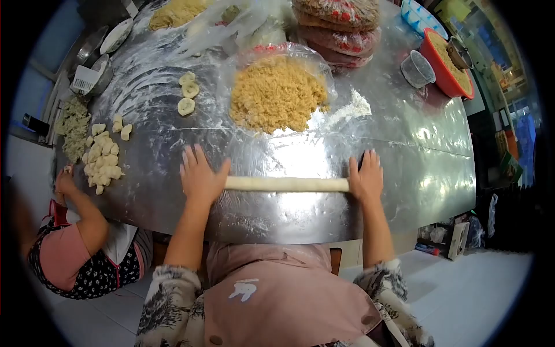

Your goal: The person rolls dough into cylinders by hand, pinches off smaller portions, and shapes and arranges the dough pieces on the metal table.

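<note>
A long, pale, even roll of dough point(287, 184) lies crosswise on the steel table in front of me. My left hand point(202, 176) rests flat over its left end, fingers stretched forward and thumb apart. Over the right end lies my right hand point(365, 178), also flat with fingers extended. Both palms hide the tips of the roll. Beyond it sits a crumbly yellow-brown heap point(277, 92) on clear plastic, with a patch of white flour point(351, 111) to its right.
At left, a co-worker's hand point(65, 180) is beside small dough pieces point(103, 159) and a greenish crumbly pile point(73, 128). Three small dough rounds point(186, 106) lie farther in. Stacked bags point(338, 29), a clear tub point(417, 69) and a red basin point(462, 87) stand at the back right.
</note>
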The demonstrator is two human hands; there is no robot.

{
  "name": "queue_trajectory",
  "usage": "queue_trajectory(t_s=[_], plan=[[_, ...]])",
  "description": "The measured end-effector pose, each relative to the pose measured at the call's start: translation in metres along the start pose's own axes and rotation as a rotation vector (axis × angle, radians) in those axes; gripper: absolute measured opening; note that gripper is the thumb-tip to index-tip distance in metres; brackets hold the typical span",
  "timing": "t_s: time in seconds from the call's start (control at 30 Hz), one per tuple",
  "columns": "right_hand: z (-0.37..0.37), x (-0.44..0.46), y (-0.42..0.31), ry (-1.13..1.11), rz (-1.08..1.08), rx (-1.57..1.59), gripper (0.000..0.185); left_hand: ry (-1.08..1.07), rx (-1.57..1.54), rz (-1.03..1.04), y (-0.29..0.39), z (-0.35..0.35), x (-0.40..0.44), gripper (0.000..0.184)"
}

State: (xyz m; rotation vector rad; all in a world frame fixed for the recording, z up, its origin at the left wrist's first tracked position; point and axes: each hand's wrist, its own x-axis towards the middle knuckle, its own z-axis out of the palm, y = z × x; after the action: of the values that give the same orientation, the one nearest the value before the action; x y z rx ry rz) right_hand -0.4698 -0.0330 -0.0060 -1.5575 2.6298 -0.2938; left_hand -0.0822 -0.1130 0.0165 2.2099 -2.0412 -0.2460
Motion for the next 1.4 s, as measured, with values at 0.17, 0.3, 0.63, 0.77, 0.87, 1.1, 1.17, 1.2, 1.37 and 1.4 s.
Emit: queue_trajectory(t_s=[0.17, 0.3, 0.63, 0.77, 0.87, 1.1, 1.17, 1.2, 1.37, 1.4], plan=[[-0.003, 0.014, -0.002, 0.026, -0.176, 0.059, 0.055, 0.072, -0.101, 0.110, -0.009, 0.008, 0.028, 0.075], [-0.025, -0.091, 0.021, -0.037, -0.382, 0.108, 0.051, -0.046, -0.088, 0.429, -0.035, -0.012, -0.062, 0.060], [-0.026, -0.050, -0.032, -0.124, -0.210, -0.114, 0.057, 0.061, -0.032, 0.144, -0.001, 0.002, -0.040, 0.066], [-0.017, -0.003, -0.075, 0.050, -0.373, -0.053, 0.057, 0.337, -0.168, 0.572, 0.101, -0.012, -0.010, 0.074], [0.017, 0.017, -0.099, 0.173, -0.265, 0.237, 0.053, 0.296, -0.194, 0.636, 0.161, 0.022, -0.009, 0.065], [-0.023, -0.105, -0.051, -0.034, -0.402, 0.104, 0.054, -0.334, -0.243, 0.759, 0.094, 0.008, -0.095, 0.063], [-0.020, -0.145, -0.035, -0.042, -0.336, 0.089, 0.060, -0.243, -0.243, 0.768, 0.067, 0.013, -0.114, 0.067], [-0.017, -0.142, -0.036, -0.010, -0.325, 0.063, 0.061, -0.209, -0.207, 0.720, 0.068, 0.016, -0.107, 0.068], [-0.007, -0.047, -0.063, -0.014, -0.099, 0.003, 0.076, -0.076, -0.108, 0.404, 0.098, 0.018, -0.035, 0.068], [-0.003, -0.026, -0.068, -0.031, -0.025, -0.008, 0.078, -0.055, -0.131, 0.331, 0.103, 0.014, -0.019, 0.067]])
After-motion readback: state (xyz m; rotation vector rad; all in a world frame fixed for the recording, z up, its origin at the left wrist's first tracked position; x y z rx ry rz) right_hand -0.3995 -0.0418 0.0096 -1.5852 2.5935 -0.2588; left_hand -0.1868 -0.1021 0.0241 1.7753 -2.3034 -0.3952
